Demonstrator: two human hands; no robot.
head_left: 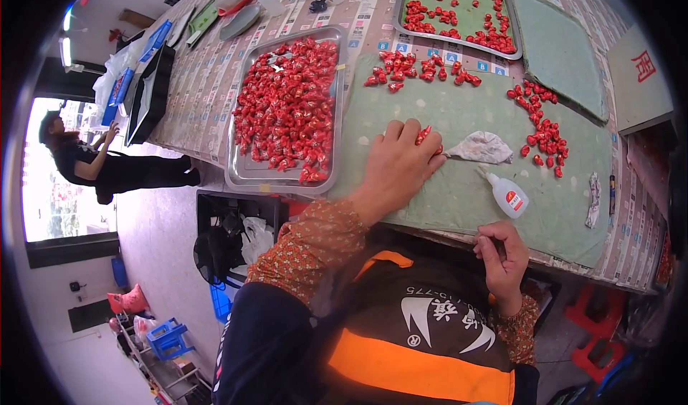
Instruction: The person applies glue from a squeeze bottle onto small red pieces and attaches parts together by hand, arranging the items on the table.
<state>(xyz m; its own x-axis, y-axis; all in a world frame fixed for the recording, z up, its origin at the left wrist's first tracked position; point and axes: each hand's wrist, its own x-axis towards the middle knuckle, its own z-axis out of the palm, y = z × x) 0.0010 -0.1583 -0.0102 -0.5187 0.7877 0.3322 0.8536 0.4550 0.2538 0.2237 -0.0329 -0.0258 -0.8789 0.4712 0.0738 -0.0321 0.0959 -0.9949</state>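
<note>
My left hand (pixel 403 163) rests on the green mat (pixel 430 197), its fingers curled round a small red piece (pixel 423 134) that shows between the fingertips. Just right of these fingers lies a crumpled whitish cloth (pixel 481 148). A white squeeze bottle (pixel 509 194) with a red label lies on the mat, above my right hand (pixel 502 254). That hand is at the table's front edge, thumb and forefinger pinched together; whatever is between them is too small to make out. Loose red pieces (pixel 398 67) lie along the mat's far side, and more (pixel 547 134) at its right.
A metal tray (pixel 282 187) heaped with red pieces stands left of the mat. Another tray (pixel 459 41) with red pieces is at the back, beside a green board (pixel 566 54). A white box (pixel 640 83) stands at the right. A person (pixel 86 158) stands far left.
</note>
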